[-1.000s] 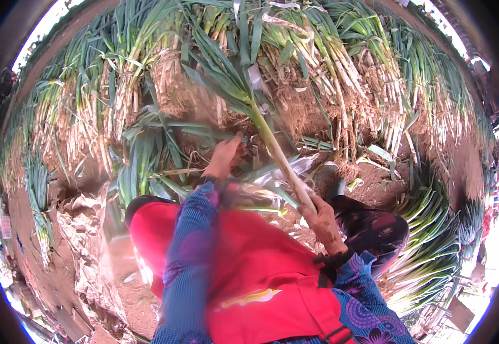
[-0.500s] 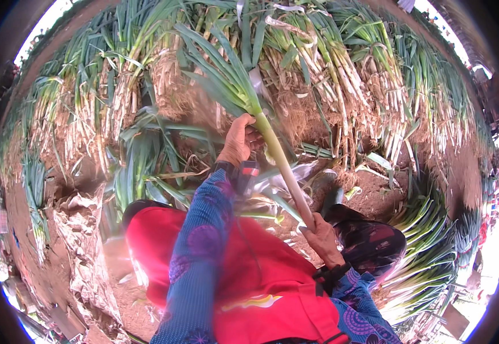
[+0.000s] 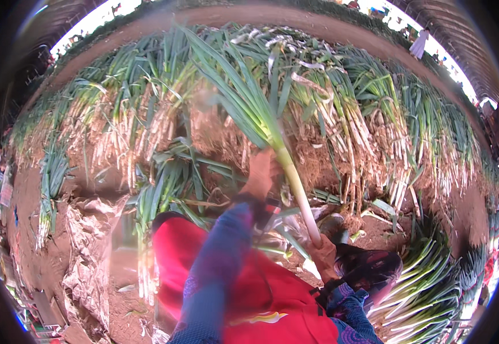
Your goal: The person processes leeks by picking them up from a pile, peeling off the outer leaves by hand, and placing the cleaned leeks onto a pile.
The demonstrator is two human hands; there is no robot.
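Note:
A long leek (image 3: 296,179) slants across the middle, its green leaves fanned out at the far end and its pale stalk toward me. My right hand (image 3: 323,255) is closed round the stalk's lower end. Just left of the upper stalk is my left hand (image 3: 261,175), smeared by motion. Its fingers are too blurred to show whether they touch the leek.
Bundled leeks (image 3: 370,126) with roots stand in a long row ahead. More leeks (image 3: 418,284) lie piled at the right, and some (image 3: 160,198) lie left of centre. A crumpled brown sheet (image 3: 92,252) is on the soil at the left. A person (image 3: 419,43) stands far off.
The view has tilted up, so the scene sits lower. My left hand, earlier wrapped round the stalk just below the leaves, is now blurred beside it. My right hand keeps the lower end.

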